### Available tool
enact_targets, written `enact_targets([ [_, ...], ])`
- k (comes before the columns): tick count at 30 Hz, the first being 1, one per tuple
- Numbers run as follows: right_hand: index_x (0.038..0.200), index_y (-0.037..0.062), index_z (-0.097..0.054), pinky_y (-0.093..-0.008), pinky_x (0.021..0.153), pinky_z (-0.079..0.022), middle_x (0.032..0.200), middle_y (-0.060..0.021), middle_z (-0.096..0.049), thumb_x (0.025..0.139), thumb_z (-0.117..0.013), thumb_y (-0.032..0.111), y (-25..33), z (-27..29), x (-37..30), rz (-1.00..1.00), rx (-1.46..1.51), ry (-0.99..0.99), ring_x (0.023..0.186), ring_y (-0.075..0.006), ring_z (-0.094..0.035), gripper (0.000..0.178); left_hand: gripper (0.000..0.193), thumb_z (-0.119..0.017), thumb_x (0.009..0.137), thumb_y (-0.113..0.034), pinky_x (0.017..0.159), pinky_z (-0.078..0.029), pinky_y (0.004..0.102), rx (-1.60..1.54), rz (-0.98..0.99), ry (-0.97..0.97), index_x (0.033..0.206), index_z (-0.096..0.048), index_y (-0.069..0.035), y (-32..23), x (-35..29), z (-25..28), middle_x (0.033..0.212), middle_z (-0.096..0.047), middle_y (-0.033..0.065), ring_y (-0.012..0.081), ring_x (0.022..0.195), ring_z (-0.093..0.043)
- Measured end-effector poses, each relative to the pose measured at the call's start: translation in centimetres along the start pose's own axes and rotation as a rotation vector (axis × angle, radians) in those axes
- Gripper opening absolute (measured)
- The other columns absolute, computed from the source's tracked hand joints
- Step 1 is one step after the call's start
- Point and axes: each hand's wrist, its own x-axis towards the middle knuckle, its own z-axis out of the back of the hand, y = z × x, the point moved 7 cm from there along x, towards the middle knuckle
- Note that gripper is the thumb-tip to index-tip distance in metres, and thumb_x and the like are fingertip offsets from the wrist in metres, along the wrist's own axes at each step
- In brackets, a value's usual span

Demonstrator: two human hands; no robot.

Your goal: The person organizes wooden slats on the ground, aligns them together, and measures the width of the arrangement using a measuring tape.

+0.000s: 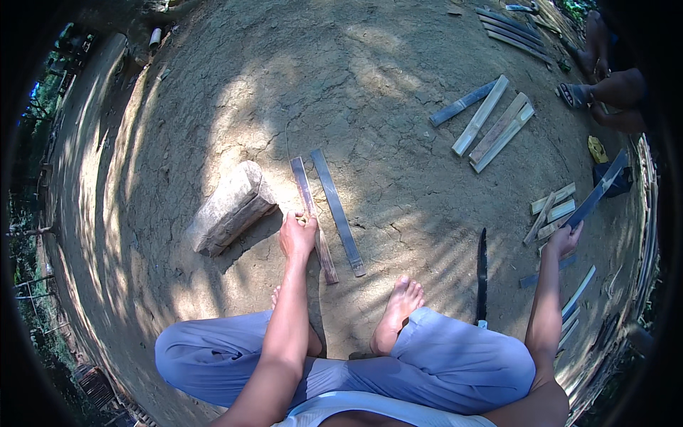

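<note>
My left hand (297, 233) is closed at the middle of a brownish bamboo strip (304, 188), which runs past both sides of the fist. Just right of it a darker, grey-blue bamboo strip (336, 213) lies on the dirt. Out to the right, my right hand (563, 239) grips the near end of a dark split bamboo piece (596, 193), tilted up and away. Below that hand are several short pale bamboo pieces (560, 211) on the ground. A long dark-bladed knife (482, 274) lies between my right knee and the right-hand pieces.
A thick log (231, 206) rests left of my left hand. Farther out lie split bamboo pieces (491, 128) and another row of strips (514, 34). Another person's leg (615, 89) shows at upper right, near a yellow item (597, 149). My bare foot (400, 309) is on the dirt.
</note>
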Motion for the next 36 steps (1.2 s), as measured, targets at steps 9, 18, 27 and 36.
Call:
enact_targets([
  [9, 0.129, 0.0032, -0.064, -0.0336, 0.08, -0.053, 0.1, -0.011, -0.071, 0.089, -0.078, 0.027, 18.4, -12.9, -18.4, 0.611, -0.068, 0.85, 0.09, -0.0224, -0.069, 0.048, 0.058, -0.084, 0.073, -0.028, 0.102, -0.045, 0.0467, 0.168, -0.317, -0.516, 0.125, -0.063, -0.013, -4.8, 0.5, 11.1, 0.121, -0.058, 0.0082, 0.0294, 0.12, -0.052],
  [18, 0.123, 0.0128, -0.066, -0.042, 0.071, -0.057, 0.098, -0.0109, -0.068, 0.086, -0.078, 0.031, 20.4, -15.3, -30.2, 1.014, -0.189, 1.339, 0.084, -0.0331, -0.07, 0.043, 0.144, -0.1, 0.042, -0.046, 0.117, -0.027, 0.0635, 0.599, -0.324, -0.036, 0.161, -0.022, -0.021, 0.4, 9.1, 14.6, 0.159, -0.031, 0.0177, 0.038, 0.149, -0.028],
  [27, 0.123, 0.0088, -0.065, -0.0395, 0.074, -0.056, 0.103, -0.0134, -0.07, 0.088, -0.077, 0.032, 17.9, -14.8, -26.4, 0.844, -0.203, 1.17, 0.086, -0.0314, -0.071, 0.043, 0.133, -0.099, 0.046, -0.042, 0.113, -0.036, 0.0513, 0.55, -0.421, -0.057, 0.158, -0.03, -0.02, 0.0, 8.8, 14.2, 0.153, -0.042, 0.0134, 0.0323, 0.143, -0.039],
  [36, 0.118, 0.0025, -0.057, -0.0399, 0.076, -0.052, 0.093, -0.013, -0.071, 0.089, -0.077, 0.033, 2.0, -4.9, -11.7, -0.073, -0.277, 0.175, 0.08, -0.0282, -0.069, 0.047, 0.138, -0.1, 0.047, -0.035, 0.118, -0.031, 0.0514, 0.532, -0.284, -0.104, 0.16, -0.023, -0.019, 0.8, 9.7, 14.0, 0.16, -0.035, 0.012, 0.0328, 0.147, -0.033],
])
